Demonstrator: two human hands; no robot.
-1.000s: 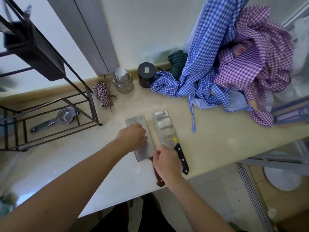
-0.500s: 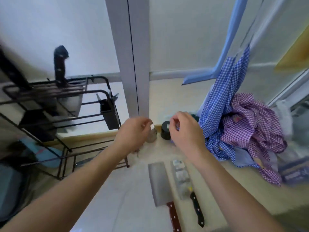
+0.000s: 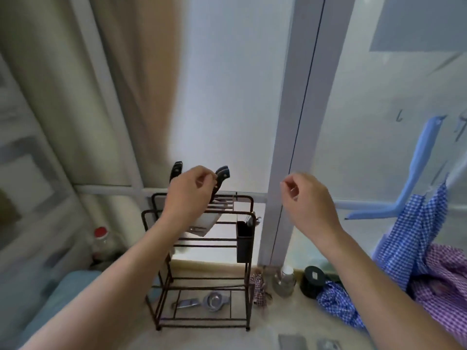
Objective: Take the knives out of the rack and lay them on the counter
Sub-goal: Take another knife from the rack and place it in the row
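While two knives remain slotted in the top of the wire rack, the head view shows the left hand directly in front of them, fingers curled, pinching nothing visible. The nearer knife handle stands at 2 o'clock from those fingertips, touching or just beside them, long axis near vertical. A second handle rises at 11 o'clock. The right hand hovers loosely curled and empty, well apart; the left is nearer.

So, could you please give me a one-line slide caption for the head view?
Left hand reaches a black knife handle standing in the wire rack; right hand hovers empty.
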